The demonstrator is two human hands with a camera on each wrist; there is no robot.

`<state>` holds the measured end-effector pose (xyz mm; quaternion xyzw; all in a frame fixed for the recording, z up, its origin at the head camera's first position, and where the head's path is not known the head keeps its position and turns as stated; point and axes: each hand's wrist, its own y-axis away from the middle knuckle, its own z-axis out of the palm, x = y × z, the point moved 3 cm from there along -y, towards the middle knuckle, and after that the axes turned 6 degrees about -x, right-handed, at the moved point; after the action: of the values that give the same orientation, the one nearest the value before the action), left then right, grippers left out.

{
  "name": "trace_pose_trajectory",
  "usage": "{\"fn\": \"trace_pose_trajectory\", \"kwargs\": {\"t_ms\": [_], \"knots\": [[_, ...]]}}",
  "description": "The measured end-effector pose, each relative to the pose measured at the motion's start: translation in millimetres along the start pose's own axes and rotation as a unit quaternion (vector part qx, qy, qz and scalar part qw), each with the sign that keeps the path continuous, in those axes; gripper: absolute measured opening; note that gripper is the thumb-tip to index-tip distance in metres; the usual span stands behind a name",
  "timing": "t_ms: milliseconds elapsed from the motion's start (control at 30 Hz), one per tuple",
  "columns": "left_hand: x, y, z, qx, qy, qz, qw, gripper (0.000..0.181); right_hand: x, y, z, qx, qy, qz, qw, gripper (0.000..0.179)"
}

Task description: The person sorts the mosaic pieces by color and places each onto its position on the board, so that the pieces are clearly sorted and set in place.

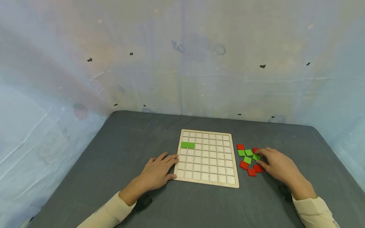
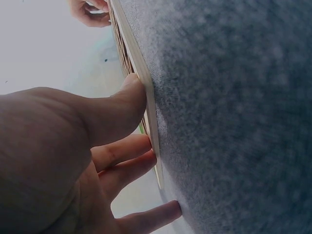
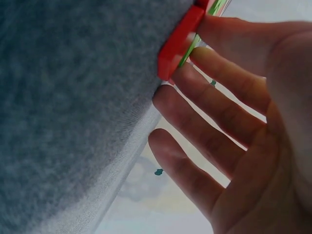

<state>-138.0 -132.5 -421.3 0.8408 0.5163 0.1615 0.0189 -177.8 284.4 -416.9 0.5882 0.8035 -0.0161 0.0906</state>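
Note:
A square wooden board divided into a grid lies on the dark table, with two green tiles side by side in cells near its upper left. My left hand rests at the board's left side; its thumb touches the edge by the near corner, and the fingers spread along the rim. Right of the board, my right hand reaches over loose tiles, fingers extended. Its fingertips are at a green tile, and a red tile is close to the thumb.
Several loose red and green square tiles, such as a red tile and a green tile, lie scattered between board and right hand. A pale sheet hangs behind the grey table.

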Motion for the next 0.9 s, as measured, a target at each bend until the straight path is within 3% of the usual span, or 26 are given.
{"fn": "trace_pose_trajectory", "kwargs": {"t_ms": [900], "knots": [[0.8, 1.2, 1.2, 0.005, -0.01, -0.009, 0.9999, 0.06, 0.4, 1.3, 2.5, 0.007, -0.021, -0.011, 0.9997, 0.03]]}}
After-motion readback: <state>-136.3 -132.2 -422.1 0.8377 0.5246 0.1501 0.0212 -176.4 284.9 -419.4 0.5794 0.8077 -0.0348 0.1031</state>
